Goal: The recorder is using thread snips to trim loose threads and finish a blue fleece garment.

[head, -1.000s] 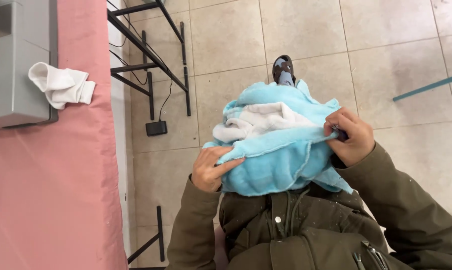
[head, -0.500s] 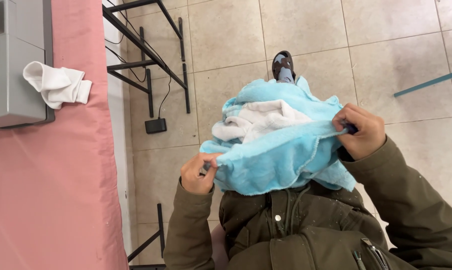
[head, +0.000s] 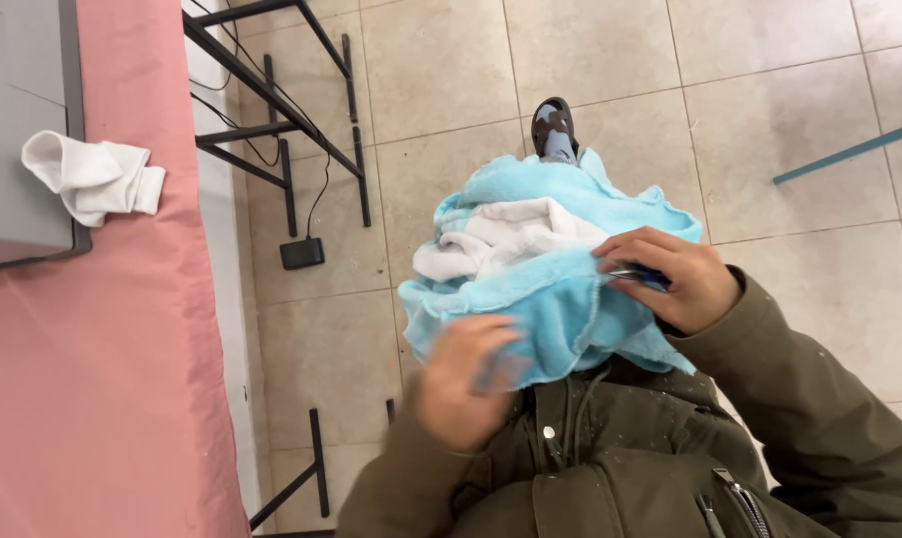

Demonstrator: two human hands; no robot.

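Note:
A bundle of towels rests against my chest: a light blue towel [head: 561, 309] wrapped around a white towel [head: 501, 244]. My right hand [head: 670, 279] grips the blue towel's right edge, with a small dark blue object [head: 642, 276] under its fingers. My left hand [head: 461, 389] is blurred by motion at the blue towel's lower left edge, and a corner of the towel lies over its fingers. I wear an olive jacket [head: 620, 468].
A table under a pink cloth [head: 92, 379] runs along the left, bearing a grey machine [head: 17, 130] and a crumpled white cloth [head: 92, 177]. Beside it are a black metal frame [head: 282, 110] and a black adapter [head: 301, 253] on the tiled floor. My shoe [head: 554, 128] shows beyond the bundle.
My left hand has dropped lower and toward my body along the blue towel's edge and is now blurred. My right hand has shifted slightly left over the towel.

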